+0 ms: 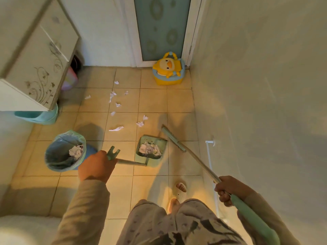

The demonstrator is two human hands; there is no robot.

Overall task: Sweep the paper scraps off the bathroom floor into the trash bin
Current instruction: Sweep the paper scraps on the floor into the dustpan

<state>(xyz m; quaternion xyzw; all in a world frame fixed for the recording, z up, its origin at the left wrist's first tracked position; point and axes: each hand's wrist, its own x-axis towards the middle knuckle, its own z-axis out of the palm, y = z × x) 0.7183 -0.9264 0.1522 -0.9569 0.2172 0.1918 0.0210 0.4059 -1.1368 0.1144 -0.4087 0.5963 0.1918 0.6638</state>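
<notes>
Nearest the camera, the broom [194, 161] is gripped at its handle by the right hand [230, 189], its long axis slanting up and left so the head points toward the scraps. The dustpan [150, 151] handle is clasped by the left hand [96, 167]; crumpled paper is held in the pan. Left of it, the lined trash bin [64, 151] is seen holding more paper. Farther off, paper scraps [115, 103] are scattered over the tiled floor [154, 103].
</notes>
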